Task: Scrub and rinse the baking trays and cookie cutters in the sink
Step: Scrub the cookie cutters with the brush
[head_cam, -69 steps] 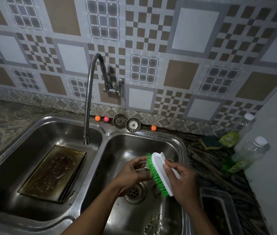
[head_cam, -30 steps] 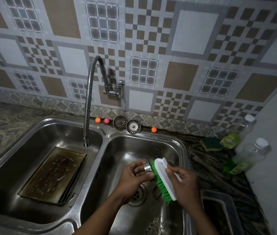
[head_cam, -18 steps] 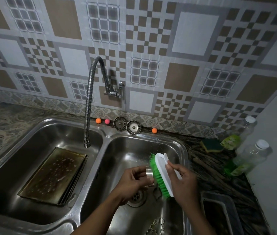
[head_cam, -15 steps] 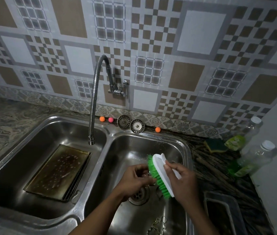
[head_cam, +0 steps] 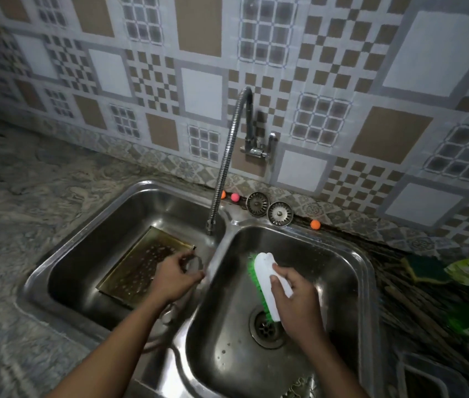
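- A wall of square tiles in beige, white and grey check patterns (head_cam: 199, 81) backs the whole scene, and the light is dim.
- A grey marbled stone counter (head_cam: 26, 231) lies to the left of a double-bowl stainless steel sink (head_cam: 147, 184). To the right of the sink is a dark streaked counter (head_cam: 417, 300).
- A flexible chrome gooseneck tap (head_cam: 227, 156) comes off the wall. Its nozzle hangs over the left bowl, just beside the divider.
- On the back ledge, against the wall, stand two round metal sink strainers (head_cam: 257, 203), with a small pink ball (head_cam: 235, 197) and two small orange balls (head_cam: 315, 224) nearby.
- A dark brown rectangular baking tray (head_cam: 141, 262), spotted with pale marks, lies in the left bowl.
- The left hand (head_cam: 174, 278) is over the left bowl near the divider. Its fingers curl round a small round metal cookie cutter (head_cam: 194, 264), which is blurred.
- The right hand (head_cam: 296, 300) is over the right bowl, above the round drain (head_cam: 266, 327). Its fingers and thumb wrap the white back of a green-bristled scrub brush (head_cam: 265, 267), whose bristles face left.
- On the dark counter a green and yellow sponge (head_cam: 425, 268) sits beside blurred clear plastic bottles with green labels (head_cam: 468, 271).
- A clear plastic tub (head_cam: 434, 377) sits in the lower right corner, cut off by the frame edge.
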